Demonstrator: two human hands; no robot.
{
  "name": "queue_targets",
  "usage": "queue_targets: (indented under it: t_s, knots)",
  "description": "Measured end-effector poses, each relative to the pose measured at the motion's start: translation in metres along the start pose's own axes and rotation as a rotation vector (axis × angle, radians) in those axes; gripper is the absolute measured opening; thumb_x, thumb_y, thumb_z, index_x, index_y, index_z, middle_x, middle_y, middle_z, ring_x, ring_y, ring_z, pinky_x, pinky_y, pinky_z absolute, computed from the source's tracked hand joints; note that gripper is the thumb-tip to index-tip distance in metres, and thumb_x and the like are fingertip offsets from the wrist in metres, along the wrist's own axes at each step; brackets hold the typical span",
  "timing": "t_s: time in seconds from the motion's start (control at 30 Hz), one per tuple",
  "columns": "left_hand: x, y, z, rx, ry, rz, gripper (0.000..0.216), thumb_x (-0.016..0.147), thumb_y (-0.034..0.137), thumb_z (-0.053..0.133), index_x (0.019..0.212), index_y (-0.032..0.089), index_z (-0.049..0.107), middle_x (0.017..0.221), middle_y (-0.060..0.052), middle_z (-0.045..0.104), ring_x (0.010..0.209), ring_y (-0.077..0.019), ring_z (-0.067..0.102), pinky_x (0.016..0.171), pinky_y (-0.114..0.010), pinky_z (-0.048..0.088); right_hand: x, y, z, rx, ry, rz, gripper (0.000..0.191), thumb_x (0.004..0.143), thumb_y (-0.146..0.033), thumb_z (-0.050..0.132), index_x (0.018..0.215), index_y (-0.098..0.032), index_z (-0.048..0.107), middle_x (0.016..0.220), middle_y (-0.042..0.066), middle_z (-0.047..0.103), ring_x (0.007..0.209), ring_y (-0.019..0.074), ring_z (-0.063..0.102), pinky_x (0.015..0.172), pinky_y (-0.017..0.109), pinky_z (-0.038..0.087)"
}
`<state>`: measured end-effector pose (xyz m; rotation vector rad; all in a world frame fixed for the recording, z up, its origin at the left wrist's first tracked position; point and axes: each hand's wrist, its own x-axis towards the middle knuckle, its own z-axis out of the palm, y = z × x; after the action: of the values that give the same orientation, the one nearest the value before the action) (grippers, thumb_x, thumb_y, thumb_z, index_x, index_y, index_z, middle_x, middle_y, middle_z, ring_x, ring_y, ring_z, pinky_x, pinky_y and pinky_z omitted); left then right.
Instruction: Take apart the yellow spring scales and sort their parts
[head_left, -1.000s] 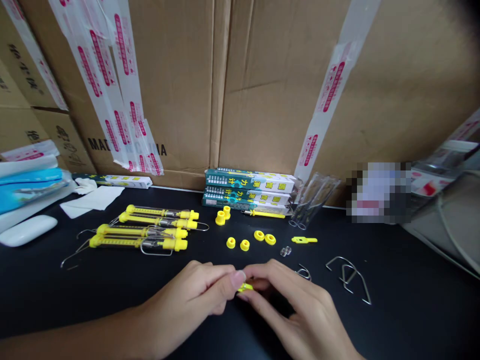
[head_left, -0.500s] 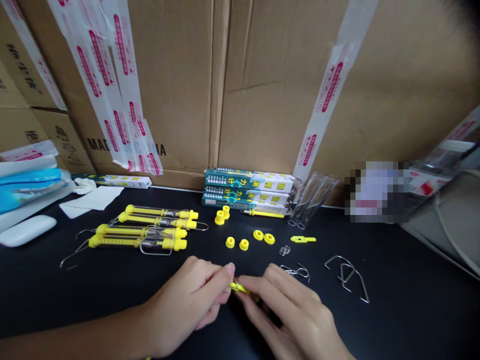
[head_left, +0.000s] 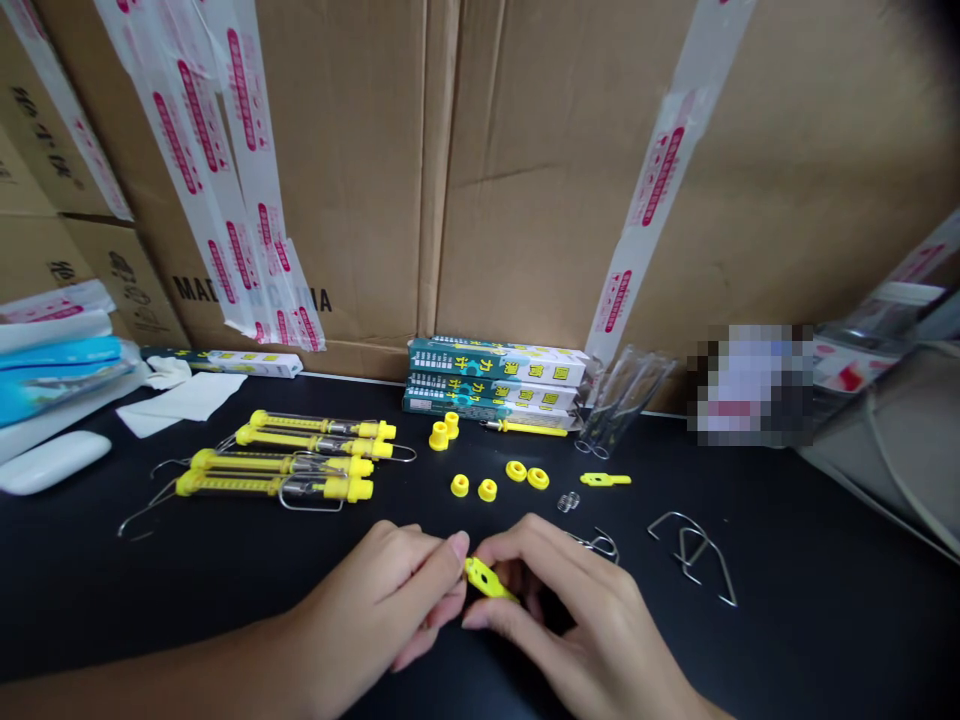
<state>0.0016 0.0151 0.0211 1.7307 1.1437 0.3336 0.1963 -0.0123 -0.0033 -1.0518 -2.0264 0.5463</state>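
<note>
My left hand (head_left: 390, 600) and my right hand (head_left: 577, 620) meet low in the middle of the black table (head_left: 787, 620). Both pinch a small flat yellow plastic piece (head_left: 486, 578) between their fingertips. Just beyond the right hand lie bent wire hooks (head_left: 600, 545) and a small spring (head_left: 568, 501). Several yellow caps (head_left: 487, 489) and another flat yellow piece (head_left: 604, 479) lie farther back. Several assembled yellow spring scales (head_left: 281, 460) with wire hooks lie to the left.
Stacked green and white boxes (head_left: 495, 385) and clear tubes (head_left: 622, 400) stand against big taped cardboard cartons (head_left: 525, 170). More wire hooks (head_left: 697, 555) lie at the right. A white case (head_left: 49, 462), tissue (head_left: 184, 400) and blue packets (head_left: 60, 375) sit far left.
The yellow piece has turned between my fingertips and now shows its flat face with a hole. My right fingers have closed more over it. The hands stayed in place.
</note>
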Motion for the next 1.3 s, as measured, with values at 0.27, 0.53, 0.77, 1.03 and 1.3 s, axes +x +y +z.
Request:
queue_targets:
  t_s: [0.27,0.53,0.77,1.03,1.3]
  knots:
    - [0.0,0.002,-0.002,0.16,0.037,0.074,0.051,0.102,0.047,0.022,0.062,0.022,0.043,0.051,0.004,0.046,0.065,-0.0177,0.05,0.073,-0.03,0.034,0.006,-0.002,0.003,0.417,-0.181,0.412,0.015,0.095,-0.037,0.061,0.097,-0.022,0.062,0.059,-0.006,0.066,0.049,0.0099,0.05,0.047,0.02,0.034]
    - [0.0,0.0,0.0,0.216,0.044,0.065,0.048,0.099,0.047,0.023,0.063,0.022,0.043,0.055,0.004,0.045,0.064,-0.0171,0.048,0.07,-0.03,0.034,0.011,-0.004,-0.002,0.521,-0.28,0.501,0.038,0.091,-0.056,0.063,0.085,-0.018,0.065,0.06,-0.005,0.056,0.053,0.0092,0.044,0.054,0.022,0.034]
    - [-0.001,0.003,-0.002,0.158,-0.015,0.104,0.041,0.097,0.04,0.025,0.066,0.022,0.047,0.054,0.004,0.043,0.066,-0.0172,0.048,0.07,-0.03,0.034,0.004,-0.005,-0.002,0.461,-0.279,0.408,0.047,0.098,-0.061,0.046,0.081,-0.02,0.062,0.072,-0.001,0.053,0.07,0.016,0.047,0.063,0.027,0.033]
    - [0.002,-0.005,-0.002,0.039,-0.023,0.104,0.041,0.097,0.041,0.029,0.063,0.023,0.042,0.05,0.005,0.039,0.066,-0.0174,0.046,0.07,-0.03,0.034,0.001,-0.008,-0.002,0.647,-0.262,0.439,0.041,0.1,-0.056,0.047,0.09,-0.02,0.066,0.074,-0.001,0.05,0.064,0.0139,0.037,0.06,0.028,0.029]
    - [0.003,-0.002,0.001,-0.087,0.003,0.073,0.043,0.093,0.047,0.032,0.058,0.024,0.036,0.05,0.006,0.036,0.058,-0.0154,0.039,0.057,-0.027,0.033,0.002,-0.007,0.0,0.614,-0.227,0.421,0.042,0.1,-0.056,0.047,0.091,-0.019,0.067,0.067,-0.003,0.046,0.062,0.0134,0.039,0.06,0.028,0.029]
